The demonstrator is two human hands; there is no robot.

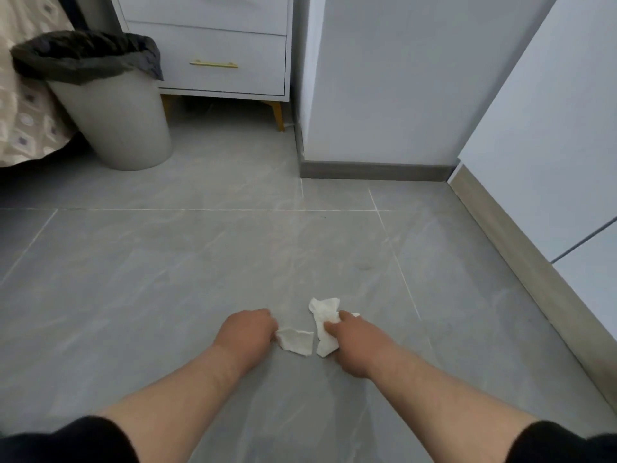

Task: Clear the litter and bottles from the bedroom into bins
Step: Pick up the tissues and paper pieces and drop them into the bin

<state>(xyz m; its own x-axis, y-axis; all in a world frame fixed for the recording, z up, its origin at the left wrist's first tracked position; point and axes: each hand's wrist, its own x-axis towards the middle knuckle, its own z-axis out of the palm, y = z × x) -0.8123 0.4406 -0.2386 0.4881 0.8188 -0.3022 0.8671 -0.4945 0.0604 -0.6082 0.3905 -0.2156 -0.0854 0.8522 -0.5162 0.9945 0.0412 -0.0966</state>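
1. The left hand [247, 332] is reaching down to the grey tiled floor [167, 279], its fingers [271, 325] curling over and pinching the near edge of the smaller tissue piece [295, 341]. The rest of that piece is lying flat on the tile.
2. The right hand [354, 345] is gripping the larger tissue piece [323, 314], thumb and fingers [344, 317] closing round its crumpled middle while both ends are sticking out loose.
3. The two pieces are lying just beside each other between the hands, low in the view and well apart from the bin [117, 121].
4. The bin, fitted with a black liner [83, 51], is standing beside the bed [23, 105] and in front of the white bedside cabinet [220, 45].
5. Judging by the look, the tissue is going to handle as almost weightless, soft and limp. It is likely tearing easily and slipping out of a loose hold, so bunching each piece into the palm seems safer than carrying it by a corner.
6. No brand, label or readable writing is showing on the tissue, bin or cabinet; only a plain gold handle [213, 64] is marking the drawer.
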